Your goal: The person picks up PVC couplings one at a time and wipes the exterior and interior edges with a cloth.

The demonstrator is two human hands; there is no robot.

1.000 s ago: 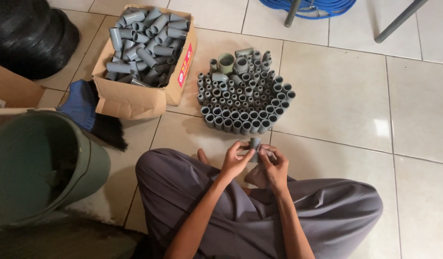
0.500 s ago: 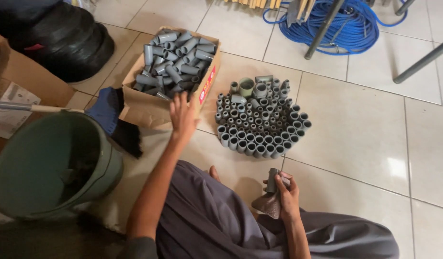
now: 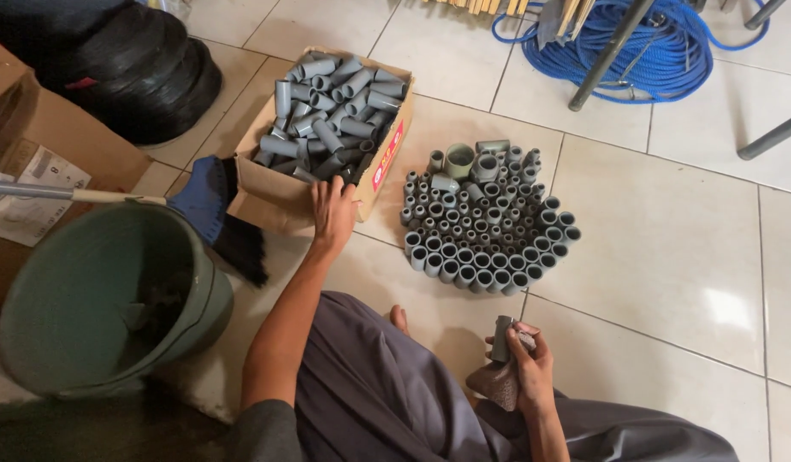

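Left hand [image 3: 334, 214] stretched forward, palm down, fingers spread loosely on the near rim of an open brown cardboard box [image 3: 267, 192] heaped with short grey plastic pipe pieces [image 3: 331, 115]. Right hand [image 3: 524, 364] well apart by the knee, clamped around one upright grey pipe fitting [image 3: 501, 338]. Between them on the pale floor tiles [image 3: 669, 248], a round cluster of standing grey fittings [image 3: 485, 227]. Green plastic bucket [image 3: 104, 299] at the left.

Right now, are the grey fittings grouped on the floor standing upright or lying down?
Upright: the grouped fittings on the tile floor show open round mouths facing up.

Upright grey pipe piece [image 3: 501, 339], hand-held [image 3: 529, 366]
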